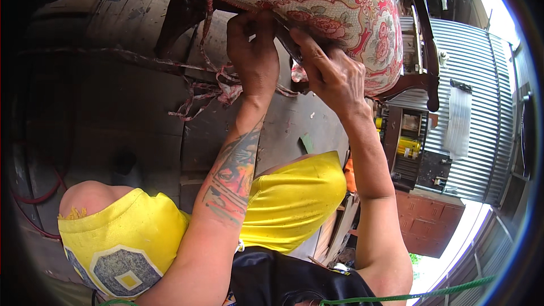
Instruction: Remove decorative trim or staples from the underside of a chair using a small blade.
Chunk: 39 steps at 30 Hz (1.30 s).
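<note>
Corrugated wall [481, 90] at right, and from my remote post I see the floral seat [371, 28] at the top, edge this way, presumably for reach, left hand's fingers [263, 27] pinching it, right hand's fingers [309, 48] curled beside, grip unclear.

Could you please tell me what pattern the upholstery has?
The upholstery has red flowers and scrollwork on cream, best seen in the head view.

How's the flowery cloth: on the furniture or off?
On: the flowery cloth covers the furniture. Whether its lower edge is fastened, I can't tell.
</note>
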{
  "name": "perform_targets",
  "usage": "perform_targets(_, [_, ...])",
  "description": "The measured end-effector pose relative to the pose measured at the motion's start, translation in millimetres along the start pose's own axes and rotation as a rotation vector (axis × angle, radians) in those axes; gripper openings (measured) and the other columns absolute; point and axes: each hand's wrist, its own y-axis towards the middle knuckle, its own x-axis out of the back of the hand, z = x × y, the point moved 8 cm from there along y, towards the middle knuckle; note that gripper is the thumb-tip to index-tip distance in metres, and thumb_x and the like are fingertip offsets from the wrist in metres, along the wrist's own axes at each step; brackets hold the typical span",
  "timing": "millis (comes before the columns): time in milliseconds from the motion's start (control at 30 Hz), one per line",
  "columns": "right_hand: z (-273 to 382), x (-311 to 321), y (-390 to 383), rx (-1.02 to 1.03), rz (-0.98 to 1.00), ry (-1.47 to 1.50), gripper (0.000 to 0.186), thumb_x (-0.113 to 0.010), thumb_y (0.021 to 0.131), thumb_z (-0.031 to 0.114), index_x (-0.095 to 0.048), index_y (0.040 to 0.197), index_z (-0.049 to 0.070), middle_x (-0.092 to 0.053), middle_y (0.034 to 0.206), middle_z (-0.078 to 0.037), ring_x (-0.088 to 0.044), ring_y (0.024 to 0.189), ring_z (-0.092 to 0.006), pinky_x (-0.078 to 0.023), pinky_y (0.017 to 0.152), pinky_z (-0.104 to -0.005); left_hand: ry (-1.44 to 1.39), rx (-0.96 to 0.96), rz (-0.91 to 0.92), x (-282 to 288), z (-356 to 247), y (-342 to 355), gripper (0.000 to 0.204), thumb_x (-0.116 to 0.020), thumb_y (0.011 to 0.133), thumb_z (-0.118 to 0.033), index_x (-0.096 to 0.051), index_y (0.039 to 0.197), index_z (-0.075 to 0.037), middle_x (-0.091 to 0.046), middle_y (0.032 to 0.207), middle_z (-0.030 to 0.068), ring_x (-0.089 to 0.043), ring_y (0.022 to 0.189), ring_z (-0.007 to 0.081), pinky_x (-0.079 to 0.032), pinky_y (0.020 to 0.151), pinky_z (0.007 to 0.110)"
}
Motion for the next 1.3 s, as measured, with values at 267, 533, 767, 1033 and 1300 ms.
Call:
perform_targets(267, [11, -11, -6, -0.117, 0.071, -0.058, 0.071, -0.071, 0.092, 0.020, -0.051, 0.154, 0.046, -0.056, 0.071, -0.008, -0.064, 0.057, -0.0272, -0.053, 0.050, -0.0434, -0.006, 0.021, -0.004, -1, 0, -3, 0.022, -0.069, 0.103, -0.019, -0.063, 0.109, 0.002, -0.068, 0.098, 0.0085, -0.063, 0.089, 0.0147, -0.052, 0.079, 0.030])
perform_targets(533, [4, -15, -17, -0.185, 0.054, 0.040, 0.074, -0.072, 0.086, 0.011, -0.055, 0.151, 0.042, -0.069, 0.086, -0.009, -0.070, 0.065, -0.0275, -0.057, 0.055, -0.0438, -0.017, 0.016, -0.023, 5, 3, 1, 0.023, -0.070, 0.104, -0.020, -0.062, 0.107, 0.001, -0.064, 0.096, 0.0059, -0.059, 0.088, 0.0130, -0.051, 0.078, 0.029])
perform_targets(767, [-11, -16, -41, -0.242, -0.032, 0.122, 0.069, -0.072, 0.084, 0.006, -0.062, 0.146, 0.035, -0.072, 0.089, -0.008, -0.070, 0.069, -0.0306, -0.058, 0.059, -0.0436, 0.037, 0.024, 0.051, 6, 4, 3, 0.025, -0.071, 0.104, -0.022, -0.060, 0.107, 0.000, -0.062, 0.096, 0.0044, -0.057, 0.087, 0.0125, -0.050, 0.078, 0.029])
perform_targets(1033, [-20, -9, -73, -0.249, -0.027, 0.107, 0.063, -0.073, 0.085, 0.004, -0.066, 0.142, 0.029, -0.065, 0.075, -0.007, -0.066, 0.060, -0.0284, -0.055, 0.055, -0.0427, 0.301, -0.096, 0.001, 0, -27, -8, 0.022, -0.069, 0.105, -0.019, -0.059, 0.110, 0.000, -0.064, 0.099, 0.0055, -0.062, 0.089, 0.0130, -0.052, 0.077, 0.028])
perform_targets(1300, [-8, 8, -58, -0.102, -0.183, 0.194, 0.067, -0.077, 0.080, 0.000, -0.068, 0.140, 0.027, -0.053, 0.066, -0.002, -0.056, 0.053, -0.0204, -0.048, 0.048, -0.0381, 0.163, -0.025, 0.016, -3, -39, -5, 0.024, -0.068, 0.104, -0.022, -0.065, 0.107, 0.002, -0.066, 0.098, 0.0072, -0.063, 0.090, 0.0166, -0.051, 0.083, 0.032])
